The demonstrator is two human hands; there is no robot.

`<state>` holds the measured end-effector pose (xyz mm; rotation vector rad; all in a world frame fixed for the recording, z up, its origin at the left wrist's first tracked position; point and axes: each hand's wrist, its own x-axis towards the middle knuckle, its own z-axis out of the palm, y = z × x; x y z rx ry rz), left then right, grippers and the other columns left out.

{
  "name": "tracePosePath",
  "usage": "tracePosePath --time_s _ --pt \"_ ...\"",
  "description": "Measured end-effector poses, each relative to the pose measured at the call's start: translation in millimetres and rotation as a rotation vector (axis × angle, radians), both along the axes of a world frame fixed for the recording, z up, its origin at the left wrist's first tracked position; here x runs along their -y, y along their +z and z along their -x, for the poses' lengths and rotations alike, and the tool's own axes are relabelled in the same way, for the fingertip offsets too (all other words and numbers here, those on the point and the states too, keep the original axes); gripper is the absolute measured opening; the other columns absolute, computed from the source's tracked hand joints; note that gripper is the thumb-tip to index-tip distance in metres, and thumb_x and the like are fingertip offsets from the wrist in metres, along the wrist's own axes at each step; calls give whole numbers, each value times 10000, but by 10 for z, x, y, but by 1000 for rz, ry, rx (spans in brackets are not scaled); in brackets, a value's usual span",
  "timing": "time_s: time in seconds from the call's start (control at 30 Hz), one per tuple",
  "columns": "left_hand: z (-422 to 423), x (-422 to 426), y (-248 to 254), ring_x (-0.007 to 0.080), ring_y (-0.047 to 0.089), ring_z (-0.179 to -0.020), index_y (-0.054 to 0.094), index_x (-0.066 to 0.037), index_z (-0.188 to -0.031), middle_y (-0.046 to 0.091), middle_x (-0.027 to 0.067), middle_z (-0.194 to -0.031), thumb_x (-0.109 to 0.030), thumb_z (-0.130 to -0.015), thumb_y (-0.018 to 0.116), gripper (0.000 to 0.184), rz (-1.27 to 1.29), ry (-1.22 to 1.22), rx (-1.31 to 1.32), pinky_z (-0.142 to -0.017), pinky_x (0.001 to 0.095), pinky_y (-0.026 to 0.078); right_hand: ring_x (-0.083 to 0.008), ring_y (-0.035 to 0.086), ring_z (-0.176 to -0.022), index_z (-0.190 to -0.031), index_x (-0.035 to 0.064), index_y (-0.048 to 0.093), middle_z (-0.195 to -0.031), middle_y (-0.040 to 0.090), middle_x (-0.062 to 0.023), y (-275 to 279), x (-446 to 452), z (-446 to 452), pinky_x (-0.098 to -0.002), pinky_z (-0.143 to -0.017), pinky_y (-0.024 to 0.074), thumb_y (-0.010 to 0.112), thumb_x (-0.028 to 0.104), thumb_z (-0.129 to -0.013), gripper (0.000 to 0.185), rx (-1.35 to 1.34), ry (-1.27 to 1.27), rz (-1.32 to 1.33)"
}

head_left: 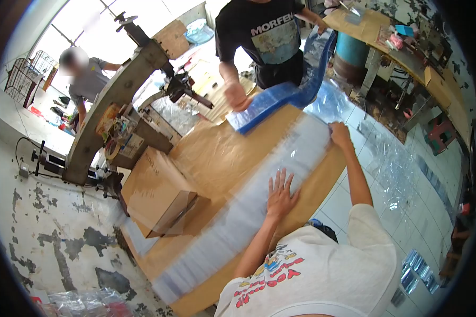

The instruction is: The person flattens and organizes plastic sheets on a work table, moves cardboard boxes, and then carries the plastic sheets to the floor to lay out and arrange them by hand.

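A long band of translucent plastic film (232,222) lies diagonally across the brown-covered table (217,153). My left hand (283,195) rests flat on the film, fingers spread, near its middle. At the film's far right end, my right hand (341,133) is closed on the corner by the table edge. Just beyond the film, a co-worker in a black T-shirt holds up one end of a long blue plastic strip (280,100). The strip's other end lies on the table, and that person's other hand is blurred above it.
A cardboard box (158,193) sits on the table's left side, beside a large curved metal machine arm (116,100). Another person is behind that arm. Loose clear plastic (391,169) lies on the tiled floor at right, near a red stool (440,136) and a workbench (407,55).
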<state>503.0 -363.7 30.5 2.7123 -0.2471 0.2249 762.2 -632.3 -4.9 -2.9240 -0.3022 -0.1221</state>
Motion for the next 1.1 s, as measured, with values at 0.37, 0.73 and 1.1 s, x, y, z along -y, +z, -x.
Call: tracePosePath --time_s 0.37,0.73,1.1 --pt "35 6 43 383 268 -1410 424 -100 -1423 290 208 -1527 -416 -913 566 616 -2 -16 16 -1152 528 174 -342 507 -1203 -1368 129 490 -1370 505 -164 -151 -535 475 -500 -1034 326 492 567 -908 635 191 -324 -206" --pt "1282 -694 -17 296 522 -1121 336 102 -1388 491 219 -1297 -150 -878 545 607 840 782 310 -980 390 423 -353 526 -1156 -1332 109 527 -1304 552 -183 -309 -539 449 -507 -1034 322 488 499 -916 572 310 -345 -280" --pt "2034 -2411 -114 341 529 -1137 475 74 -1289 542 263 -1230 -245 -932 523 481 1185 1264 560 -954 427 442 -338 545 -1101 -1280 99 558 -1239 582 -158 -213 -533 536 -471 -973 372 508 428 -937 478 334 -341 -252"
